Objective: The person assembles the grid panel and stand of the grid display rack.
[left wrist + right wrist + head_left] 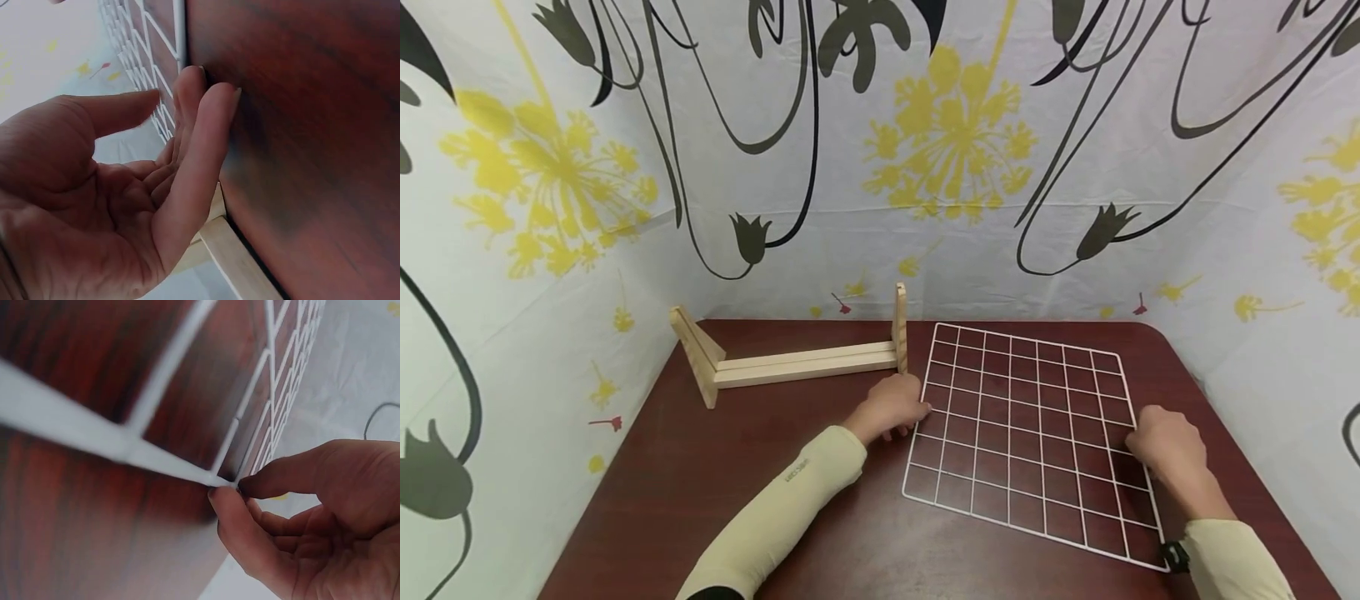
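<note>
A white wire grid panel (1041, 433) lies on the dark red table to the right. At its left edge is my left hand (891, 406); in the left wrist view its thumb and fairly straight fingers (199, 150) stand apart beside the edge wire (180, 37), the fingertips close to it. Along the opposite edge, my right hand (1170, 442) pinches the outer wire between thumb and fingertips, as the right wrist view shows where the rim (128, 445) meets the fingers. Beyond my left hand stands a pale wooden frame (805, 365) with two uprights joined by a crossbar.
The table (760, 467) ends at a patterned cloth (842, 208) hung behind it and along both sides. The wooden frame occupies the back left, its right upright (900, 325) close to the panel's upper left corner.
</note>
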